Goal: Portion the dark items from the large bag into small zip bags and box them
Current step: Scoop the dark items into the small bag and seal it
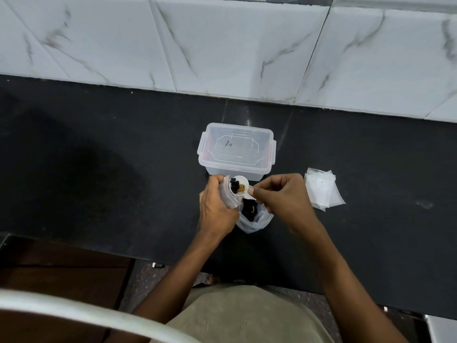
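At a black stone counter (99,149), a person portions dark items into a small zip bag (228,194) held at the centre of the frame. The left hand (217,206) is curled round the bag's body, fingers wrapped and gripping its thin film, while the right hand (279,196) pinches the handle of a small white scoop (238,186) between thumb and fingertips, its bowl, loaded with dark items (235,185), poised at the bag's mouth. The large bag (252,219), open and with more dark pieces inside, sits on the counter just under the hands at six o'clock. A clear lidded box (236,149) stands at twelve o'clock, its lid on; a stack of empty zip bags (321,191) lies at three o'clock. The film looks light, limp and slippery, best held near the rim so the mouth stays open; the pieces appear small and loose, likely to spill if the scoop tips early.
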`<control>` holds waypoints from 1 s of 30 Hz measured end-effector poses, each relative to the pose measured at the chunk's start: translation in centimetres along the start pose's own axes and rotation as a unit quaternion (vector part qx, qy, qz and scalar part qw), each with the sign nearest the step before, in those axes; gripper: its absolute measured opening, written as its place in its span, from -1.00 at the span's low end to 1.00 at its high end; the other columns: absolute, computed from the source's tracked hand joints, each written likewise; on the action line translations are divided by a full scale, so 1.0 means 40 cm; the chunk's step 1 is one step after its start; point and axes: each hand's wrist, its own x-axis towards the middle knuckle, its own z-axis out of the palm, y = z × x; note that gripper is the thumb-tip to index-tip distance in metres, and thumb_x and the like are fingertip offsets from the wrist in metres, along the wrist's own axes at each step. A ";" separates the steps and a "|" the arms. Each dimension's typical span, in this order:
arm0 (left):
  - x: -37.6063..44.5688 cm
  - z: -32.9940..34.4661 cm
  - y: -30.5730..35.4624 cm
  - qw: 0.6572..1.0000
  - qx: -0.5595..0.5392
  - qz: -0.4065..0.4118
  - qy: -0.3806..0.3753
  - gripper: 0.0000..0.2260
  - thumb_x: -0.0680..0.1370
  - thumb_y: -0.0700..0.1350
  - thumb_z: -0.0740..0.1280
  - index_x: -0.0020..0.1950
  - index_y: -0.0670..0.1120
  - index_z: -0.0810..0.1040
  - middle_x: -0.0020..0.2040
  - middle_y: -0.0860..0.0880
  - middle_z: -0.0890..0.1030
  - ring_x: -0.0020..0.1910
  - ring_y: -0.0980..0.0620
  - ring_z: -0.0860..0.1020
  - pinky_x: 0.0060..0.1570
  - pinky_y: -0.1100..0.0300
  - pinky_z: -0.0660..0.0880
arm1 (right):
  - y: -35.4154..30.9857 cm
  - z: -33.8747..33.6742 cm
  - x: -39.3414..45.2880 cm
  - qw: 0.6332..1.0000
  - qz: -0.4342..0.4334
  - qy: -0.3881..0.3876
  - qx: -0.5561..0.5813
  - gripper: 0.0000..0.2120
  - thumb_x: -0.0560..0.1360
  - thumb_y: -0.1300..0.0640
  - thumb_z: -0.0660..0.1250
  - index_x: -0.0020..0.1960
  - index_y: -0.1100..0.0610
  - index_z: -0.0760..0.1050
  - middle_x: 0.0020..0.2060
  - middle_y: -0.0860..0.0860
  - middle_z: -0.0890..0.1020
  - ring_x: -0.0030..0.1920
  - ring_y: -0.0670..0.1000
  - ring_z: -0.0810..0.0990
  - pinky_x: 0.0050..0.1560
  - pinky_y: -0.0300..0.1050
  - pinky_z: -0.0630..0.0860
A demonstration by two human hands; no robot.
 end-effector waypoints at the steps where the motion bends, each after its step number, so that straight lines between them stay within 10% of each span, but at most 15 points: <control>1: -0.001 -0.001 0.005 1.000 -0.013 0.007 -0.001 -0.55 0.37 -0.04 0.57 0.05 0.23 0.36 -0.05 0.12 0.59 -0.03 0.00 0.61 -0.14 -0.06 0.61 | 0.000 0.007 -0.002 1.000 -0.015 0.007 -0.025 -0.92 0.43 0.27 0.55 -0.23 0.22 0.70 -0.44 0.05 0.67 -0.51 -0.15 0.54 -0.43 -0.33 0.44; 13: -0.006 0.001 0.020 0.992 -0.123 0.028 -0.025 -0.60 0.39 -0.14 0.58 0.08 0.03 0.44 -0.07 -0.01 0.61 -0.11 -0.01 0.62 -0.13 -0.05 0.63 | 0.043 0.069 -0.037 0.908 -0.319 0.100 -0.254 -0.90 0.44 0.34 0.49 -0.06 0.23 0.73 -0.25 0.04 0.61 -0.33 -0.02 0.56 -0.33 -0.10 0.57; 30: 0.024 -0.015 0.044 0.975 -0.222 -0.004 -0.014 -0.64 0.37 -0.21 0.54 0.05 -0.28 0.48 -0.09 -0.32 0.58 -0.18 -0.01 0.57 -0.12 0.03 0.58 | 0.059 0.074 -0.042 0.840 -0.456 0.121 -0.269 -0.65 0.64 0.14 0.21 0.02 0.29 0.72 -0.01 0.15 0.75 -0.02 0.11 0.75 -0.02 0.05 0.71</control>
